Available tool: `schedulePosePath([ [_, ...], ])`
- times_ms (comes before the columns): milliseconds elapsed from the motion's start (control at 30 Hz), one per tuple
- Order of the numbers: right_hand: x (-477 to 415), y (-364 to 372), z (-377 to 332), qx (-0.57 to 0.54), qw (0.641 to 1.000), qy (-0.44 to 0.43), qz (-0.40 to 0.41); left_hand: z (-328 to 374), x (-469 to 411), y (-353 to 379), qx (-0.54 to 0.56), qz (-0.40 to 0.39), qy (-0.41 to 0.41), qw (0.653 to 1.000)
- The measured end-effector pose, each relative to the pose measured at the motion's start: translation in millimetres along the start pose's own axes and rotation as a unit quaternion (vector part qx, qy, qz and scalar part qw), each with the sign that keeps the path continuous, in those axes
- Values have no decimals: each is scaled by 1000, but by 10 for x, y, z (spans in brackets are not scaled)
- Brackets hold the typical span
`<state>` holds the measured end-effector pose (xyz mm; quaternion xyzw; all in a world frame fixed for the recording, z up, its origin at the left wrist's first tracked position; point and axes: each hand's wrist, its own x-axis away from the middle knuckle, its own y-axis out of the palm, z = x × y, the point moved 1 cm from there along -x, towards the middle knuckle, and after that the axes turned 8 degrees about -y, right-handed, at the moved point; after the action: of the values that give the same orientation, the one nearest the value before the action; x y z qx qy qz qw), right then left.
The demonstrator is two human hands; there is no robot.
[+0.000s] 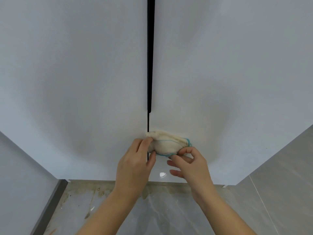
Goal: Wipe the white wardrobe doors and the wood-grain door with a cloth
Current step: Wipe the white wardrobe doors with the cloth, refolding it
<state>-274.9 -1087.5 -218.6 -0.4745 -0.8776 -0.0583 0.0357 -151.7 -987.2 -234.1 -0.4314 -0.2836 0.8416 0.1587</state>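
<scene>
- 2 white wardrobe doors filled most of the head view: the left door (pixel 76 82) and the right door (pixel 228 73), both closed, with a narrow dark seam between them. No wood-grain door was in sight.
- A grey marbled floor (pixel 152 209) ran below the doors, stained and smeared near their bottom edge.
- A long black handle strip (pixel 150 56) ran down the seam and ended above the hands.
- The left hand (pixel 133 167) pinched the left end of the cloth between thumb and curled fingers, right over the seam.
- The right hand (pixel 191 163) pinched the right end between thumb and forefinger, at the teal hem; its other 3 fingers hung loose and held nothing.
- The cloth (pixel 166 143), cream with teal edging, was bunched into a short roll low on the doors, mostly in front of the right one. Whether it touched the panel could not be told.
- The cloth looked soft, light and limp, so it would likely sag or unroll if held by 1 end only. It seemed best gathered into a pad under a flat palm, since the glossy panels looked smooth enough to let it glide.
</scene>
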Motion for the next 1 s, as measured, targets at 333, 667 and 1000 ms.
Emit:
schedulePosePath([
  [333,-148,221,-71,-266,948,159,67,243,-177,-23,266,-62,-344,898],
  [667,-200,269,392,-228,947,185,129,96,165,387,279,-37,-511,812],
  [1000,-413,217,1262,-148,934,272,177,-336,652,1029,268,-75,-681,677],
])
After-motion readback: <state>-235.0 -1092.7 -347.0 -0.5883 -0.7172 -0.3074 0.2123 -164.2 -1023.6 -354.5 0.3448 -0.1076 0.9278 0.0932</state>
